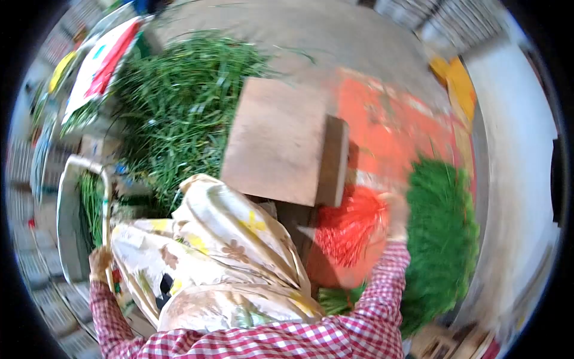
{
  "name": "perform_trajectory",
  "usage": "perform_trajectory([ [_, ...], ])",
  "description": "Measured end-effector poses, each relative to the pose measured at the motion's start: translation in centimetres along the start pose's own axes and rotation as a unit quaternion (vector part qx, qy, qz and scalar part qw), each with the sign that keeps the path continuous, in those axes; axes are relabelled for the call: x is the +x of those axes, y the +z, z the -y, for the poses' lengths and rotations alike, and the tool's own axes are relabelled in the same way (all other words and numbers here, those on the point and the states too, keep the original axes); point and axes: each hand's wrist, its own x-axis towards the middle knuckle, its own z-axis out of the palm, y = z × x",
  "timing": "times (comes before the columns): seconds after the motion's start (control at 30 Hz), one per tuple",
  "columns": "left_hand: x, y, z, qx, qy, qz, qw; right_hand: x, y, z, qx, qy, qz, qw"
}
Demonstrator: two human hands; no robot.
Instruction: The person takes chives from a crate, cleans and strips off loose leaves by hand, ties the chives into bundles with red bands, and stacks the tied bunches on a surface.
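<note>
My left hand (100, 263) is closed at a white tubular frame (106, 206) on the left; small details of its fingers are hard to see. Beyond this frame stand green stalks (91, 203). My right hand (396, 216), smeared by motion, is at the narrow end of a bundle of red plastic strips (350, 227); whether it grips them I cannot tell. The strips fan out over an orange-red sheet (388, 122). Just right of that hand lies a large heap of neatly aligned thin green stalks (439, 233).
A brown wooden block or box (275, 134) stands in front of my lap, which a flowered apron (221, 251) covers. Loose green stalks (185, 102) pile up left of it. A white and red sack (104, 66) is at upper left; a white wall (511, 149) runs along the right.
</note>
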Motion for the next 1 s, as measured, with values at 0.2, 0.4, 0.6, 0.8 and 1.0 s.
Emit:
perform_trajectory([
  [0.2, -5.2, 1.4, 1.6, -0.109, -0.103, -0.019, 0.989, 2.0, 4.0, 30.8, 0.172, -0.379, -0.071, 0.906],
  [0.4, -13.7, -1.1, 8.3, 0.521, 0.062, -0.088, 0.847, 5.4, 20.2, 30.1, -0.179, -0.732, 0.065, 0.654],
  [0.6, -25.4, 2.2, 5.6, -0.118, -0.269, -0.165, 0.941, 5.7, 23.3, 25.1, -0.307, -0.688, 0.239, 0.613],
  [0.8, -29.3, 4.2, 8.9, -0.228, -0.188, -0.255, 0.921, 2.3, 21.3, 27.3, -0.210, -0.673, 0.220, 0.674],
  [1.0, -27.6, 6.9, 6.8, -0.142, -0.233, -0.309, 0.911, 4.0, 23.7, 21.2, -0.139, -0.459, 0.139, 0.867],
])
